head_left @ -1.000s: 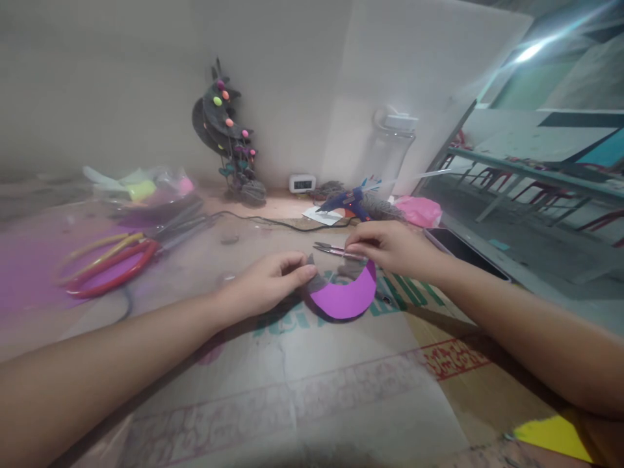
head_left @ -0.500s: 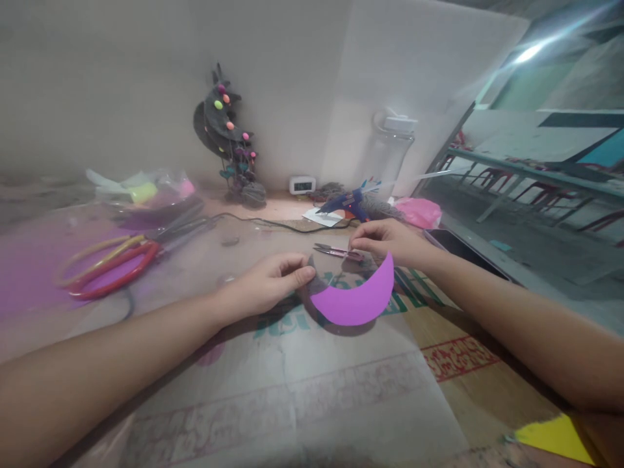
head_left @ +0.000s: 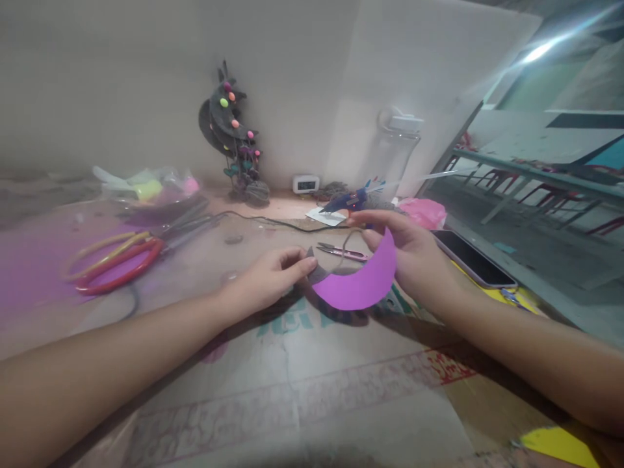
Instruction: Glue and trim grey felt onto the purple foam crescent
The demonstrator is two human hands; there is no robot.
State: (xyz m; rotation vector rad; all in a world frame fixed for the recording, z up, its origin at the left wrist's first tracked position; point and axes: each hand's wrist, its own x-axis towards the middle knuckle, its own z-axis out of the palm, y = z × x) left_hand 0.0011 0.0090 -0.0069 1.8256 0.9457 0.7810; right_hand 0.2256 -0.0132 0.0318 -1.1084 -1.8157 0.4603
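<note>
A purple crescent (head_left: 358, 286), its left end wrapped in dark grey yarn, hangs just above the covered work surface. My left hand (head_left: 270, 276) pinches the wrapped left tip between thumb and fingers. Behind the right tip is my right hand (head_left: 409, 244), its fingers reaching left. Loose grey yarn (head_left: 344, 244) curves up from the crescent and runs between its thumb and fingers. Small pink thread snips (head_left: 344, 252) lie just beyond the crescent. A blue glue gun (head_left: 345, 201) with a red light rests behind the right hand on a white paper (head_left: 325, 217).
Large red-and-yellow-handled scissors (head_left: 121, 263) lie left, before a plastic bag (head_left: 156, 188). A decorated grey crescent ornament (head_left: 229, 123), a small clock (head_left: 306, 184) and a clear bottle (head_left: 392, 156) stand at the back. A phone (head_left: 475, 259) and yellow sheet (head_left: 560, 445) are right.
My right hand has moved right and towards me, behind the crescent's right tip, its fingers less tightly pinched. The crescent has risen slightly. My left hand keeps its hold.
</note>
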